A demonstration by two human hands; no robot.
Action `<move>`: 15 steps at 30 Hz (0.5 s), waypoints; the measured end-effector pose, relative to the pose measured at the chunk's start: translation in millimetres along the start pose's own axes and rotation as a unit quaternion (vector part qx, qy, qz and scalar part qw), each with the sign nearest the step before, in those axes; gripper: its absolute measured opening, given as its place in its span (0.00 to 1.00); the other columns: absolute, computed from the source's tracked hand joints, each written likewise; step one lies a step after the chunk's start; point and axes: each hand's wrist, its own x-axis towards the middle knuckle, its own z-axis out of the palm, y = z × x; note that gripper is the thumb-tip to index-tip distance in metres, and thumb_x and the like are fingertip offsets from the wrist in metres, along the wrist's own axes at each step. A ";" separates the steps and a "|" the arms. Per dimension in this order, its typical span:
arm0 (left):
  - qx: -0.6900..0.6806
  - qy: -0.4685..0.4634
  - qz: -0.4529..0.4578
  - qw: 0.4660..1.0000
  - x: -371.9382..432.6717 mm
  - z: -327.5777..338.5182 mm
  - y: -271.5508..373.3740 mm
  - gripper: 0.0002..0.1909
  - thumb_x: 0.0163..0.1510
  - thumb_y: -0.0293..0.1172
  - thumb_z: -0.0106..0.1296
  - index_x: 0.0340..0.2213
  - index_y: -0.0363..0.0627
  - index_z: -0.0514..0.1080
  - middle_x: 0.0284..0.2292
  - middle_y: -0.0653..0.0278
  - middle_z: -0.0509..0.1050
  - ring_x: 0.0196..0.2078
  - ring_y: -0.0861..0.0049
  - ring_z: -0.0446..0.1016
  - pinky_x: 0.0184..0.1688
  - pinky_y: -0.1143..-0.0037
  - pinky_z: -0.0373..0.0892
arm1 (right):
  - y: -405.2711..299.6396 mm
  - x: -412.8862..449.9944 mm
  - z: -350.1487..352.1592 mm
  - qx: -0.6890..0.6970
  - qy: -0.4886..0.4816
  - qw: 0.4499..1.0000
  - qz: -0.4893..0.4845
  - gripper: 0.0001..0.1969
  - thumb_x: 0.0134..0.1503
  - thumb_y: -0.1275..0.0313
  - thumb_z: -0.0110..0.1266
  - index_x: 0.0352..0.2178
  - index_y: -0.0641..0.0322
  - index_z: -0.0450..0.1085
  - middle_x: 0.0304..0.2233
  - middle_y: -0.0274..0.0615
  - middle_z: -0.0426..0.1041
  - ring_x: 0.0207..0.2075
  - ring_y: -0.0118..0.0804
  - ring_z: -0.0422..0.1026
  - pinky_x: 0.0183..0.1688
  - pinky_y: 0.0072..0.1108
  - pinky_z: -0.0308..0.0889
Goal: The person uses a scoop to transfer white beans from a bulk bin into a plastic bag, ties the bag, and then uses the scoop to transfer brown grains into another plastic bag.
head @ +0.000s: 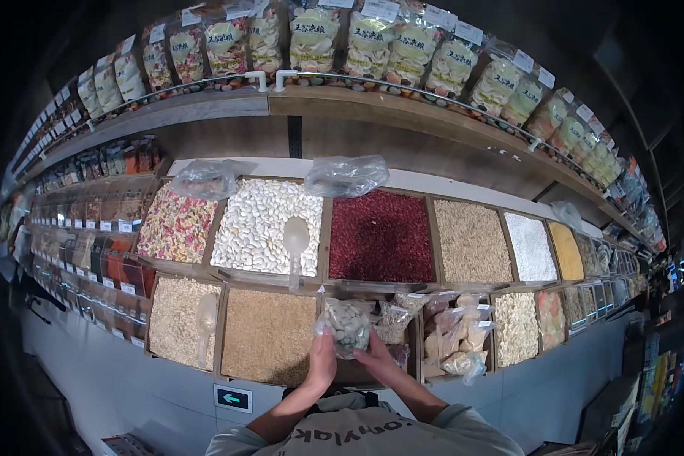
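Between my left hand [322, 356] and my right hand [379, 356] is a clear plastic bag of pale beans [347, 325]. My fingers grip it from both sides, above a wooden bin of the front row. Behind it in that bin lie bags of small grain [394, 319] with labels. To the left is a bin of brown grain [269, 328]. Dark red beans [379, 236] fill the bin beyond my hands, and a bin of large white beans [256, 228] stands left of that, with a plastic scoop [296, 245] lying on it.
A wooden shelf [376, 105] with a metal rail overhangs the bins and bears packaged bags [367, 45]. Crumpled plastic bags [346, 175] lie along the back ledge. Another scoop [207, 319] rests on oat flakes. Bagged lumpy goods [461, 336] are at right, and clear dispensers [108, 205] at left.
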 end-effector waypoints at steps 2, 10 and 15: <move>0.097 -0.041 0.062 0.992 -1.5 2.7 -0.2 0.20 0.67 0.39 0.35 0.49 0.32 0.63 0.42 0.60 0.71 0.43 0.74 0.69 0.49 0.74 0.64 | -8.8 7.9 1.9 -0.060 0.023 0.998 -0.027 0.35 0.55 0.75 0.57 0.61 0.65 0.50 0.58 0.43 0.59 0.57 0.32 0.61 0.58 0.27 0.57; 0.336 -0.183 0.152 0.911 5.7 3.3 77.2 0.25 0.56 0.30 0.53 0.53 0.30 0.64 0.56 0.42 0.62 0.56 0.55 0.66 0.55 0.69 0.63 | -69.8 66.1 -51.2 0.092 0.107 0.990 -0.024 0.24 0.51 0.84 0.58 0.51 0.67 0.64 0.46 0.41 0.73 0.47 0.35 0.73 0.51 0.26 0.68; 0.337 -0.172 0.072 0.923 -0.9 -24.2 78.6 0.21 0.56 0.24 0.51 0.51 0.32 0.66 0.48 0.51 0.71 0.51 0.66 0.71 0.53 0.73 0.65 | -180.1 188.8 -169.3 -0.031 0.157 0.979 -0.125 0.23 0.51 0.82 0.60 0.49 0.69 0.64 0.45 0.44 0.73 0.45 0.35 0.74 0.49 0.26 0.69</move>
